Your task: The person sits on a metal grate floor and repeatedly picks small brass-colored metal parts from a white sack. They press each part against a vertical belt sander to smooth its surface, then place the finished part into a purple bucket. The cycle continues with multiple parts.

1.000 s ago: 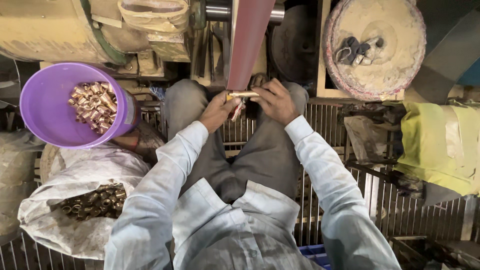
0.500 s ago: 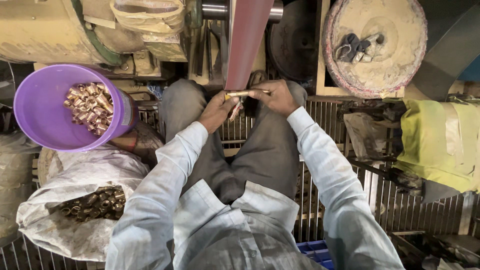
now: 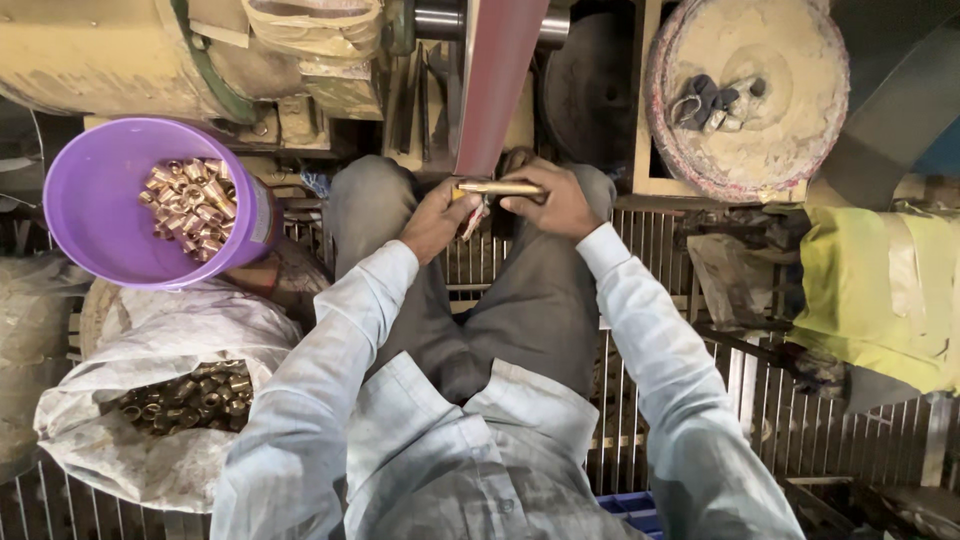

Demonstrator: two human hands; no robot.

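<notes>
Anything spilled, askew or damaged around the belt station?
Nothing stands out. Left hand and right hand hold a brass rod level against the red sanding belt. Brass fittings sit inside the purple tub and the open sack; none seem scattered on the floor grating.

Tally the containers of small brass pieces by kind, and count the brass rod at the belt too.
Purple plastic bucket of shiny brass pieces: 1
White sack of darker brass pieces: 1
Brass rod, held between left hand and right hand at the red belt: 1
Total: 3
</notes>
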